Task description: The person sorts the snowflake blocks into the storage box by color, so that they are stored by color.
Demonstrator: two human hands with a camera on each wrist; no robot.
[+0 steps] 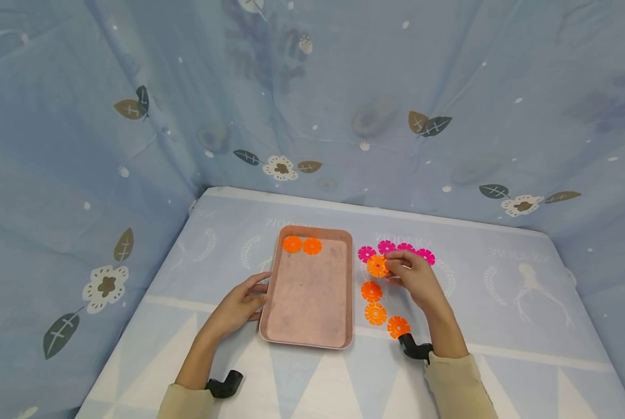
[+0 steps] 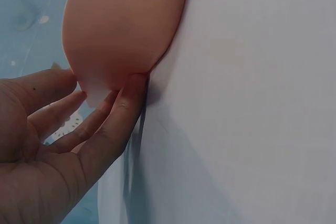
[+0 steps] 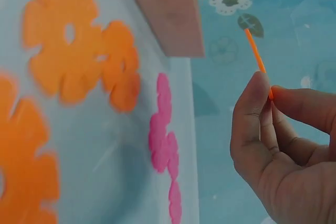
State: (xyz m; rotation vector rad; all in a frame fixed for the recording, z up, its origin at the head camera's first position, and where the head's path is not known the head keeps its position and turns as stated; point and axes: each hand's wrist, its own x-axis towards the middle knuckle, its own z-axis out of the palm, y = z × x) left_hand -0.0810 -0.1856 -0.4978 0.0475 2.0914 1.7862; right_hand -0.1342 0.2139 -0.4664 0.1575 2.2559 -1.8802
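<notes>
A pink tray (image 1: 307, 297) lies on the table between the hands, with two orange snowflake discs (image 1: 312, 246) at its far left end. My left hand (image 1: 241, 302) touches the outside of the tray's left wall with extended fingers; the left wrist view shows the fingertips against that tray wall (image 2: 126, 19). Right of the tray, my right hand (image 1: 412, 276) pinches another orange snowflake disc (image 3: 255, 51) by its edge between thumb and finger, above the table. Nearer the front lie three loose orange snowflake discs (image 1: 376, 314). Several pink snowflake discs (image 1: 367, 254) lie behind the right hand.
The table is covered by a pale blue and white patterned cloth (image 1: 511, 326). Patterned blue fabric (image 1: 344, 87) hangs along the back and sides. A black wrist mount (image 1: 226, 385) sits by the left sleeve, and another black mount (image 1: 413, 348) by the right.
</notes>
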